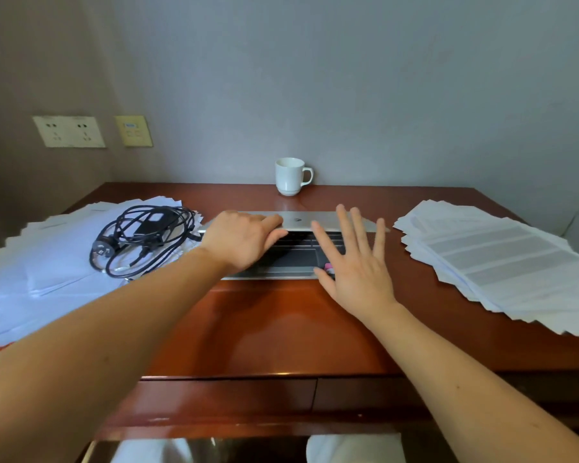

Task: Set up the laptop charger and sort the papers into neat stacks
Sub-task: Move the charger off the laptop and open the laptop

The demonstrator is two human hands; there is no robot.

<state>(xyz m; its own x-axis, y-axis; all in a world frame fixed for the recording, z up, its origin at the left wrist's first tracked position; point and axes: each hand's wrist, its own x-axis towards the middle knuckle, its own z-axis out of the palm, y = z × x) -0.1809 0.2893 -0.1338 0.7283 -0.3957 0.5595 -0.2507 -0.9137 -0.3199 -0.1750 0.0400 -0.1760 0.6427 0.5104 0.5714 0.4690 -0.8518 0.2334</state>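
White fabric (355, 449) fills the bottom edge of the view and is cut off by the frame; what it belongs to cannot be determined. Directly beyond it, two drawer fronts (228, 396) run under the front rim of a glossy red-brown wooden desk (281, 329). Two bare forearms extend across the desk toward 12 o'clock.

The left hand (241, 238) grips the front edge of the lid of the laptop (315, 222): the fingers curl over the edge and the thumb sits beneath it. The lid is raised only partway, so the screen is hidden and only a strip of keyboard and touchpad shows. The right hand (355, 262) hovers over the palm rest at the laptop's 4 o'clock, fingers straight and spread apart, holding nothing. A small pink item (329, 267) shows beside its thumb, mostly covered and not identifiable.

The laptop lies at desk centre. At its 9 o'clock, the charger (144, 235), a loose coil of black cable with adapter brick and wall plug, rests on the left papers (47, 262), an untidy fanned spread running off the left edge. At 3 o'clock, the right papers (502, 262) lie fanned, printed side up, cut off at the right edge; the text is illegible.

At 12 o'clock, a white mug (291, 177) stands by the grey wall (348, 78), handle toward 3 o'clock. At 10 o'clock, a double socket plate (69, 132) and a yellowish panel (133, 131) are mounted on the side wall.
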